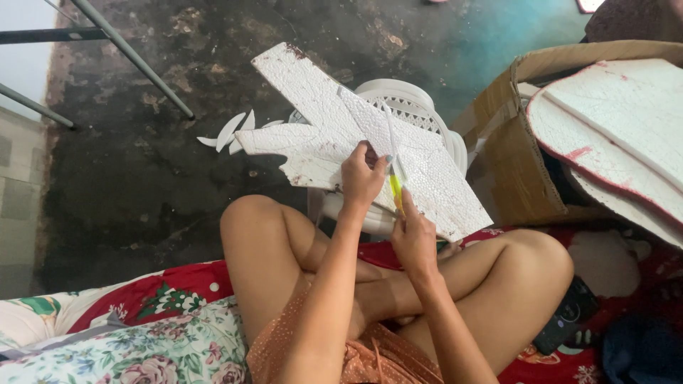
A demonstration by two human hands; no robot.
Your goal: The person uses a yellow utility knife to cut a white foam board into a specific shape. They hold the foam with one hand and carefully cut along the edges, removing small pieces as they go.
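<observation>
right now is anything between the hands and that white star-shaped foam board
Nothing visible. The left hand grips the near edge of the white star-shaped foam board directly. The right hand holds a yellow-handled cutter whose blade lies against the board. The board rests on a white plastic stool.

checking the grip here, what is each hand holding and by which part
The left hand grips the white foam board at its near edge. The right hand holds a yellow-handled cutter by its handle, blade on the board.
</observation>
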